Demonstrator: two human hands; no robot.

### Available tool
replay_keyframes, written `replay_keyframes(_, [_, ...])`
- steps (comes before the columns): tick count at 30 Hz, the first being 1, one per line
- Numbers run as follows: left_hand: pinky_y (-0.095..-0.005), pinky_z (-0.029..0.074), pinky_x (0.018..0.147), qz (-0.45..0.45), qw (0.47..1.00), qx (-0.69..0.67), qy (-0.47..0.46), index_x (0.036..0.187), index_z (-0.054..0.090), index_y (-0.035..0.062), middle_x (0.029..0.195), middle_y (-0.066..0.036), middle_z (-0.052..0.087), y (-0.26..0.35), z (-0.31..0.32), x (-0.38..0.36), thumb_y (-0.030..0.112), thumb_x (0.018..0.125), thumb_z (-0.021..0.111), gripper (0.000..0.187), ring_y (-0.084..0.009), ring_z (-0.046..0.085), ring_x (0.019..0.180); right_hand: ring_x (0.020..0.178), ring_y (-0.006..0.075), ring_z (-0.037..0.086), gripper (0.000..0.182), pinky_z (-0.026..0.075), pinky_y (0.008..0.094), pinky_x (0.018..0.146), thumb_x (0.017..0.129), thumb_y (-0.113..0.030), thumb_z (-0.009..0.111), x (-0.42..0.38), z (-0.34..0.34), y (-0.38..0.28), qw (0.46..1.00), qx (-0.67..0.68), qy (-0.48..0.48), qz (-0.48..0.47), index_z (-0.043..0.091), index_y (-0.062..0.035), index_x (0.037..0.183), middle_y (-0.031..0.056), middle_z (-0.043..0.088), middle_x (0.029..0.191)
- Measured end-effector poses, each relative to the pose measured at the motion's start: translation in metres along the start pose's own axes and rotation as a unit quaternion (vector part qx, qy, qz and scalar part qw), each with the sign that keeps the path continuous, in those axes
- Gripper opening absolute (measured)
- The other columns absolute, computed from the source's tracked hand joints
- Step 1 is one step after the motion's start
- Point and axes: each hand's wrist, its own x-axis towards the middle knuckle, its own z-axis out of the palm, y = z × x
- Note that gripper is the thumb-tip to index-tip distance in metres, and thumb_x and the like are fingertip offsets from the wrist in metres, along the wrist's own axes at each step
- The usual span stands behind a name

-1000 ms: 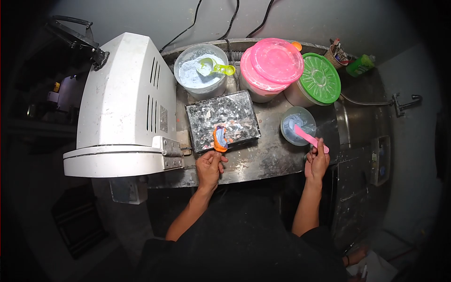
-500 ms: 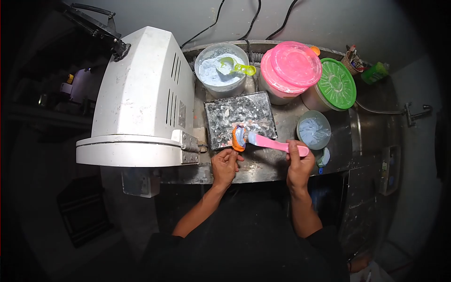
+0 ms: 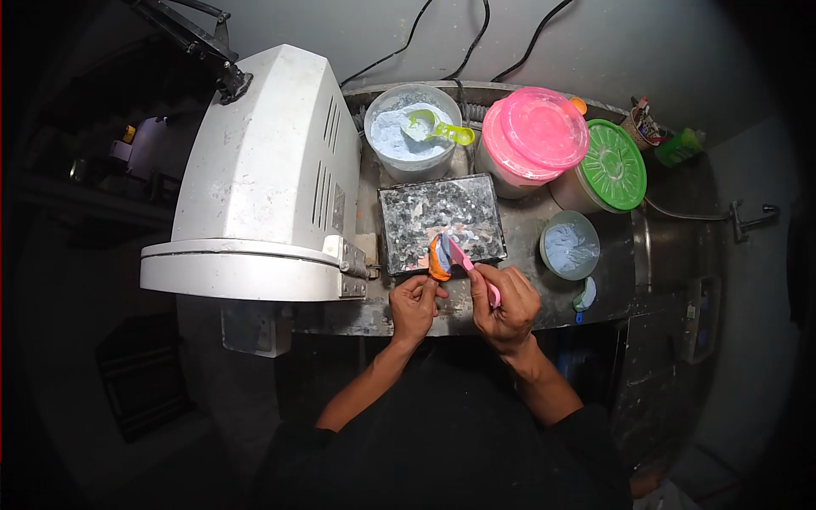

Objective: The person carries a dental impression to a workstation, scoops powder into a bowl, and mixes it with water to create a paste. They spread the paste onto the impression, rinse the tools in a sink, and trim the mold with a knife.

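Note:
My left hand pinches the lower end of an orange dental impression, which has pale blue paste inside. It is over the front edge of a black, plaster-smeared block. My right hand grips a pink spatula by its handle. The spatula's blade is at the paste in the impression, its tip partly hidden there. Right of my right hand stands a translucent bowl holding more of the pale blue paste. Beside the bowl lies a paste-covered scoop with a blue handle.
At the back is a tub of pale powder with a green scoop in it. Pink-lidded and green-lidded tubs stand to its right. A large white machine borders the left; a faucet is far right.
My right hand has moved left, bringing the spatula from beside the impression to the paste in it and tilting its handle downward. The left hand keeps its hold; the view has shifted slightly.

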Motion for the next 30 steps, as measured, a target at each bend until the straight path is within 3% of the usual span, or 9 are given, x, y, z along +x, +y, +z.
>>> replay_keyframes(4, [-0.0190,0.037,0.044,-0.009,1.000,-0.010,-0.013,0.090,0.065,-0.0016,0.074,-0.007,0.067,0.002,0.001,-0.002,0.015,0.099,0.057,0.020,-0.0043,0.049,0.047,0.055,0.0219,0.056,0.009,0.042,0.0319,0.051,0.083,0.000,0.071,-0.011,-0.001,0.003,0.998,0.037,0.014,0.042,0.066,0.0011,0.091,0.0100,0.061,0.070])
replay_keyframes(7, [-0.0194,0.036,0.045,-0.048,0.996,-0.064,-0.029,0.090,0.063,-0.0015,0.075,-0.008,0.066,0.003,0.001,-0.002,0.017,0.100,0.056,0.022,-0.0051,0.048,0.048,0.059,0.0167,0.058,0.008,0.043,0.0285,0.053,0.087,-0.002,0.069,-0.023,-0.009,0.009,0.982,0.070,0.110,0.137,0.066,0.0027,0.093,0.0108,0.062,0.072])
replay_keyframes(11, [-0.0191,0.037,0.047,-0.116,0.978,-0.164,-0.046,0.095,0.062,-0.0027,0.077,-0.007,0.063,0.002,-0.004,0.000,0.020,0.099,0.058,0.023,-0.0062,0.048,0.050,0.063,0.0071,0.052,0.014,0.042,0.0211,0.057,0.095,-0.011,0.063,-0.042,-0.035,0.039,0.915,0.138,0.234,0.298,0.067,0.0019,0.098,0.0033,0.065,0.084])
replay_keyframes(14, [-0.0192,0.037,0.048,-0.137,0.970,-0.193,-0.048,0.098,0.061,-0.0031,0.077,-0.006,0.061,0.003,-0.005,0.004,0.020,0.098,0.059,0.024,-0.0067,0.048,0.051,0.062,0.0052,0.048,0.021,0.038,0.0192,0.055,0.098,-0.018,0.059,-0.051,-0.065,0.076,0.906,0.075,0.292,0.297,0.067,0.0015,0.099,0.0011,0.063,0.082])
replay_keyframes(20, [-0.0189,0.039,0.047,-0.076,0.989,-0.123,-0.029,0.093,0.063,-0.0001,0.079,-0.008,0.066,-0.002,-0.002,0.004,0.016,0.098,0.059,0.018,-0.0068,0.050,0.050,0.069,0.0090,0.054,0.016,0.045,0.0246,0.063,0.095,-0.014,0.065,-0.057,-0.111,0.118,0.933,-0.037,0.201,0.296,0.068,0.0017,0.100,0.0019,0.065,0.084])
replay_keyframes(25, [-0.0191,0.039,0.047,-0.022,0.999,-0.035,-0.006,0.093,0.064,-0.0017,0.078,-0.009,0.067,-0.002,0.000,0.002,0.017,0.098,0.059,0.020,-0.0068,0.050,0.050,0.067,0.0202,0.059,0.012,0.044,0.0314,0.061,0.087,-0.009,0.071,-0.054,-0.115,0.123,0.948,-0.123,0.062,0.287,0.073,-0.0016,0.096,0.0113,0.062,0.077])
replay_keyframes(29, [-0.0192,0.038,0.047,-0.027,0.999,-0.030,-0.005,0.093,0.064,-0.0024,0.078,-0.010,0.067,0.000,0.001,0.002,0.016,0.098,0.059,0.020,-0.0076,0.050,0.050,0.065,0.0221,0.058,0.013,0.044,0.0322,0.060,0.085,-0.011,0.072,-0.052,-0.104,0.114,0.945,-0.086,0.061,0.309,0.073,-0.0029,0.096,0.0126,0.063,0.076])
replay_keyframes(30, [-0.0192,0.038,0.046,-0.027,0.999,-0.029,-0.005,0.094,0.064,-0.0024,0.078,-0.010,0.067,0.001,0.001,0.002,0.016,0.098,0.059,0.020,-0.0075,0.050,0.050,0.066,0.0192,0.058,0.015,0.045,0.0322,0.062,0.086,-0.012,0.073,-0.053,-0.101,0.113,0.944,-0.084,0.062,0.313,0.073,-0.0007,0.097,0.0103,0.064,0.074])
